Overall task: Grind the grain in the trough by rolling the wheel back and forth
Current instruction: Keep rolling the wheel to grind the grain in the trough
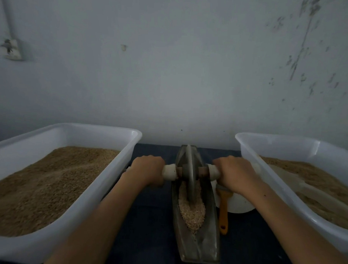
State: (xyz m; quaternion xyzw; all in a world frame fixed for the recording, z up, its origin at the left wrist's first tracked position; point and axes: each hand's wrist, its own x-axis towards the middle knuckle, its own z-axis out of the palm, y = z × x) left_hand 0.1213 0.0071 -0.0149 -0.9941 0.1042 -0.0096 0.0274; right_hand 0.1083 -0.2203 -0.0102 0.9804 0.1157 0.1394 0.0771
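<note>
Head view: both my hands grip the wheel's axle over the trough.

Wheel point(190, 176) stands upright on edge in the narrow metal trough point(208, 239), toward its far half, rim sunk into the pale grain point(192, 211) heaped along the groove. My left hand point(147, 170) curls knuckles-up around the white handle point(169, 171) on the left of the axle; my right hand point(235, 174) wraps the matching handle on the right in the same way. Both forearms reach forward, nearly parallel, wrists level. The trough lies lengthwise on a dark cloth point(145, 220) between two white tubs: left tub point(99, 188) and right tub point(267, 175), each holding brown grain. An orange-handled brush point(223, 210) lies just right of the trough.
</note>
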